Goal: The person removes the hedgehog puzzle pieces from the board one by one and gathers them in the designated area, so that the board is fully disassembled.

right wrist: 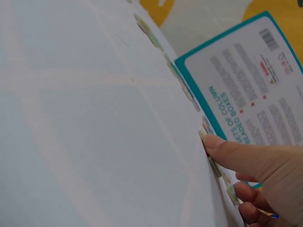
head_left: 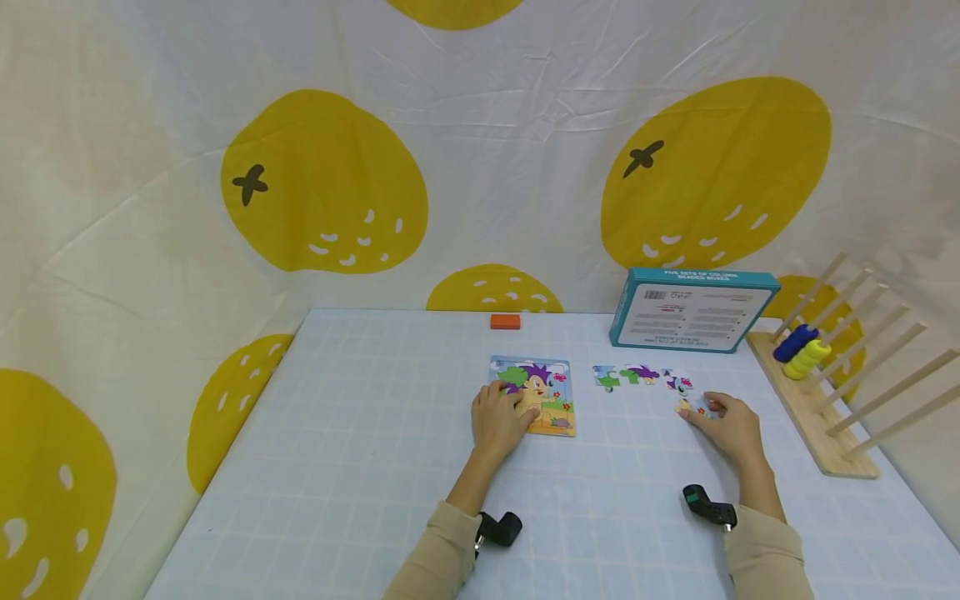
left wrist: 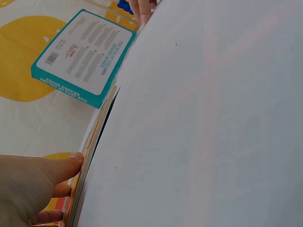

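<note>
My left hand [head_left: 498, 419] rests on the left part of a square jigsaw puzzle [head_left: 556, 414] with a purple-haired cartoon hedgehog, covering some of its picture. In the left wrist view, the thumb and fingers lie along the puzzle's upper surface. Over to the right, my right hand [head_left: 729, 425] pinches a loose puzzle piece [head_left: 702, 409] between thumb and fingers, low at the tabletop. Other loose pieces lie in a row beyond it: a green one [head_left: 606, 377], a green and purple one [head_left: 639, 375] and one with a pink butterfly [head_left: 679, 382].
Behind the pieces a teal and white box [head_left: 694, 310] leans near the curtain. A wooden rack [head_left: 817, 417] with upright pegs and blue and yellow beads [head_left: 807, 358] stands at the right. An orange block [head_left: 505, 322] lies at the table's back edge.
</note>
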A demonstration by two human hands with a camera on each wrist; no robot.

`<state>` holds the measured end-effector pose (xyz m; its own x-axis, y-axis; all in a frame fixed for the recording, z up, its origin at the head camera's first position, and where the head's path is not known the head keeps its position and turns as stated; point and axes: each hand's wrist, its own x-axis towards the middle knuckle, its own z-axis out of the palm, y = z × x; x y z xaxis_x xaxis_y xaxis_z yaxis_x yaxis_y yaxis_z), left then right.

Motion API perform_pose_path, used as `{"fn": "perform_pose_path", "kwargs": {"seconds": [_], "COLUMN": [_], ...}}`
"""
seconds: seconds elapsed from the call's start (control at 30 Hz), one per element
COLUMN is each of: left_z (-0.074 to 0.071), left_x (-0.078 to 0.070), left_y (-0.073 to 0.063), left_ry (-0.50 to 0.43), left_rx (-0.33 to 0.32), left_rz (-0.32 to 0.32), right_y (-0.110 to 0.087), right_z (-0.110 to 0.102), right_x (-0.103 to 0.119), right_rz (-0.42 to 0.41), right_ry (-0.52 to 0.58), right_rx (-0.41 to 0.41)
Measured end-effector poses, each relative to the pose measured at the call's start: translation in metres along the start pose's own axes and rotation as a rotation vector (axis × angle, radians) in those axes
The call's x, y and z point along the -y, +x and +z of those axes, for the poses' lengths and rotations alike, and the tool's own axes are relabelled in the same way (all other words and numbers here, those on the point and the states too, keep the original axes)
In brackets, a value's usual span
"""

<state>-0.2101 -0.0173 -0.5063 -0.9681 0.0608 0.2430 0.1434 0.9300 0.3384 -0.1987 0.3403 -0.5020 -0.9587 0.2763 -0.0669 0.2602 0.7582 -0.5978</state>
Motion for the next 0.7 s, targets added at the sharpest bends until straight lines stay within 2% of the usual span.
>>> {"fn": "perform_pose_path", "kwargs": {"seconds": [0.7], "left_z": [-0.0006], "left_x": [-0.0002], "left_y": [-0.0003], "left_ry": [-0.023], "left_rx": [0.006], "left_rz": [-0.006], "right_y": [0.002], "right_z": [0.0046], "right_x": [-0.0015], "right_rz": [-0.024], "right_ry": [0.019], "right_rx": [-0.042]}}
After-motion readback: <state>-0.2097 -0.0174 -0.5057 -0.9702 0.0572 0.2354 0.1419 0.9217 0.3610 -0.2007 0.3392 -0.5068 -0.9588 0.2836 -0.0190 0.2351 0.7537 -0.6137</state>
